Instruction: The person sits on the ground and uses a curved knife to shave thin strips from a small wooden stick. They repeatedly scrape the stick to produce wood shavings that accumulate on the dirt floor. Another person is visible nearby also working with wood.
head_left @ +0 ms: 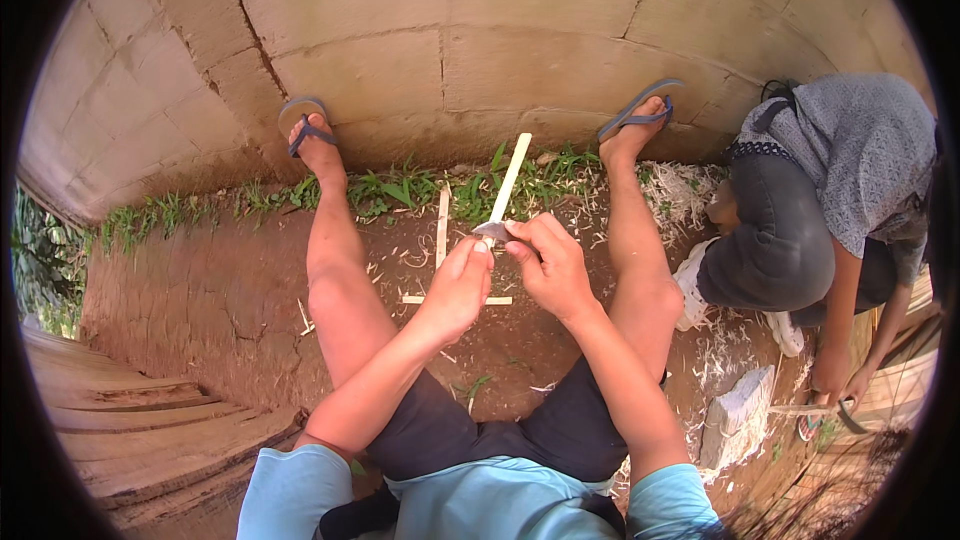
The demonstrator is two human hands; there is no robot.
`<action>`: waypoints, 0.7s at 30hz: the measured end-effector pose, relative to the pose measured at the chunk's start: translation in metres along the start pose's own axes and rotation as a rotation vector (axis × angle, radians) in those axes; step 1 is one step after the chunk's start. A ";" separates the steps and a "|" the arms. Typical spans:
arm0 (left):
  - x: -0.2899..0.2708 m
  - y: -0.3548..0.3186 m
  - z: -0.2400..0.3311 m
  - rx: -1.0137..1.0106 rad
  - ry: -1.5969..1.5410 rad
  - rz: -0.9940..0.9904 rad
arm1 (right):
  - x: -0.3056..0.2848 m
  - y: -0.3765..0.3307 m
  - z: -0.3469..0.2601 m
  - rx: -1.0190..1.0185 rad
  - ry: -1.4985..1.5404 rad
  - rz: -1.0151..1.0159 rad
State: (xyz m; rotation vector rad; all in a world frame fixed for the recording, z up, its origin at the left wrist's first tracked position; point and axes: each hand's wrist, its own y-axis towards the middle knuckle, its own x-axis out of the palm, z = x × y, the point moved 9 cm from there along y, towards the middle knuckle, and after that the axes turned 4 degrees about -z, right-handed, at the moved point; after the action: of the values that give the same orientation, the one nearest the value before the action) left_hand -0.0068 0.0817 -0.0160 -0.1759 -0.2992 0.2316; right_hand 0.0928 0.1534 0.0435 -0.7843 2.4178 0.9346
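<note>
Fingers of the left hand (456, 290) pinch the near end of a flat, pale-yellow wooden strip (512, 173) between the shins (333, 215), seemingly to steady it. The right hand (556, 272) holds a small grey metal blade (493, 230) there.

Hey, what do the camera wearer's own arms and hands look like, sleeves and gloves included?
The left sleeve and right sleeve are short and light blue. The left arm and right arm are bare below them. The left hand and right hand are ungloved; no watch shows.
</note>
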 end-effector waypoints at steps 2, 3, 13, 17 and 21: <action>-0.009 -0.003 -0.003 -0.007 0.025 0.060 | 0.011 0.001 0.006 -0.015 -0.001 0.009; 0.009 0.006 -0.003 -0.016 0.013 -0.010 | -0.012 0.003 -0.011 -0.025 -0.033 0.034; -0.036 -0.019 -0.010 -0.072 -0.172 0.070 | -0.013 -0.014 0.064 0.429 0.295 0.017; -0.041 -0.021 -0.030 -0.201 -0.396 0.058 | 0.022 -0.013 0.040 0.306 0.200 -0.111; -0.026 -0.027 -0.029 -0.243 -0.495 -0.050 | 0.018 -0.017 0.027 0.336 0.240 -0.167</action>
State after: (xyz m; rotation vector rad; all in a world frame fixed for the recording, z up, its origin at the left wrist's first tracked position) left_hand -0.0170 0.0457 -0.0446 -0.3512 -0.8238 0.1862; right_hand 0.0952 0.1552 0.0069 -0.9949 2.5661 0.3728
